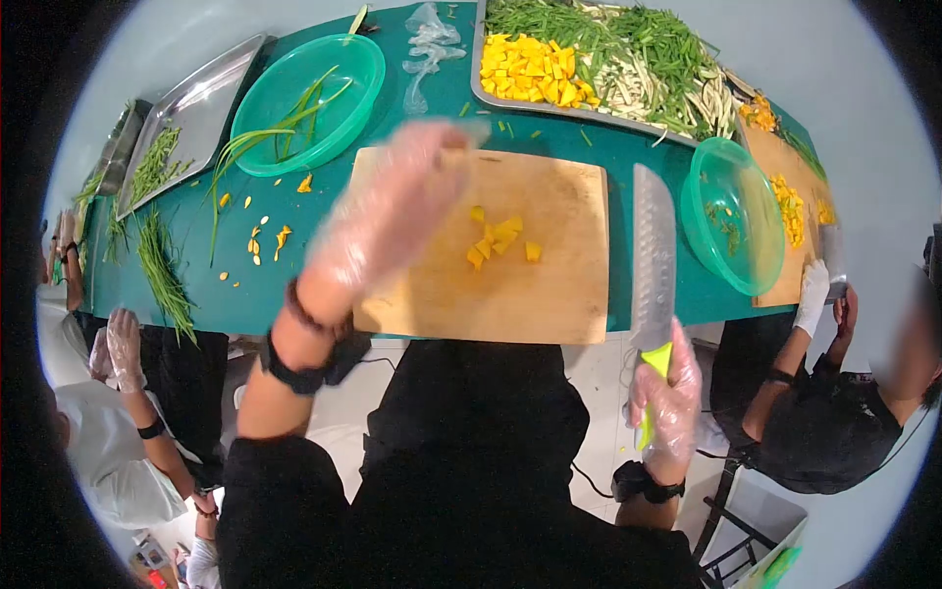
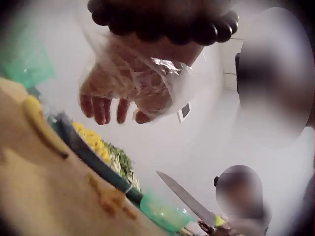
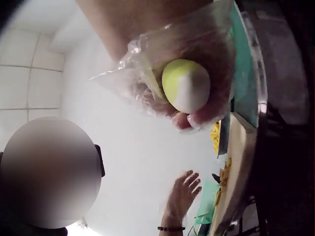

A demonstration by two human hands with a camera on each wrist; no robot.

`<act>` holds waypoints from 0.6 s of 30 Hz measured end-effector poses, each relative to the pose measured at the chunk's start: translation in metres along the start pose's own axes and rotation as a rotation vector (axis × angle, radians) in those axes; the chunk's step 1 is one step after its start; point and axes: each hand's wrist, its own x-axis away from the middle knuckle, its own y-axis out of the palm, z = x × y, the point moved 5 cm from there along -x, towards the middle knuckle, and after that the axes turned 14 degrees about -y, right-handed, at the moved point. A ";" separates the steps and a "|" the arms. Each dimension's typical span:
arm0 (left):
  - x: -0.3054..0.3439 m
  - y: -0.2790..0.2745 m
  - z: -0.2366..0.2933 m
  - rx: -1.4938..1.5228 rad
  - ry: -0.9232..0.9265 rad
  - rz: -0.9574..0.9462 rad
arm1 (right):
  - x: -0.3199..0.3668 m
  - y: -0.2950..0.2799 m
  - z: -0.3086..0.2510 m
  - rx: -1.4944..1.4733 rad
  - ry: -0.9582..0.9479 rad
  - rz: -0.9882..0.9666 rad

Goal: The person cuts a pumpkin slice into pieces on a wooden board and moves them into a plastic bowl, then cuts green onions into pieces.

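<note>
My gloved left hand [image 1: 392,201], blurred in the head view, is raised over the left part of the wooden cutting board [image 1: 559,304]. In the left wrist view this hand [image 2: 130,93] has loosely extended fingers and holds nothing. Several yellow chunks, perhaps pumpkin [image 1: 502,236], lie near the middle of the board. To the right of the board, my gloved right hand [image 1: 672,398] grips a kitchen knife [image 1: 653,255] by its yellow-green handle, blade pointing away from me. The right wrist view shows the rounded handle end [image 3: 187,86] inside the curled fingers.
A green basin [image 1: 339,59] holding long green stalks stands left, another green basin [image 1: 731,216] right. Behind the board is a metal tray [image 1: 549,103] of cut vegetables. A steel tray [image 1: 201,98] and seeds [image 1: 255,245] lie left. People work at both sides.
</note>
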 end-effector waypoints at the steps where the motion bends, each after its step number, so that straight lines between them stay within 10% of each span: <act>1: 0.015 0.013 0.009 -0.335 0.181 -0.054 | 0.002 0.001 0.010 -0.002 0.017 -0.009; 3: 0.045 0.050 0.008 -0.998 0.548 -0.157 | -0.004 0.004 0.021 0.018 0.028 -0.068; 7: 0.045 0.075 0.004 -0.400 0.087 0.057 | -0.045 0.003 0.022 0.034 -0.029 -0.138; 18: 0.015 0.108 0.009 -0.626 0.314 -0.019 | -0.112 0.017 0.040 -0.109 -0.092 -0.182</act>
